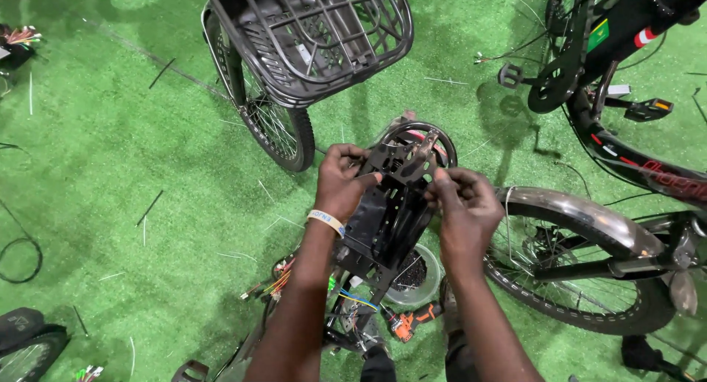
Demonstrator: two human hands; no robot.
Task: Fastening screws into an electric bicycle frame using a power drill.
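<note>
Your left hand [340,181] grips the left edge of the black metal bracket [390,205], fingers curled over its upper rim, thumb side toward you. A pale wristband [326,220] sits on that wrist. Your right hand [462,205] is closed in a pinch at the bracket's upper right corner, fingertips [440,179] touching the frame there; what they pinch is too small to tell.

The bracket lies between your two hands, tilted, its upper end close to a round black ring [442,142] and its lower end running down toward a bundle of coloured wires [276,282].

Just below the bracket, a clear round container [431,275] holds small dark parts. An orange and black cordless drill [412,321] lies on the green artificial turf [110,168] near it.

To your right, a bicycle wheel with silver mudguard [574,212], beside your right forearm. Ahead, a black wire basket [309,36] above another wheel [276,128], well apart from your hands.
</note>
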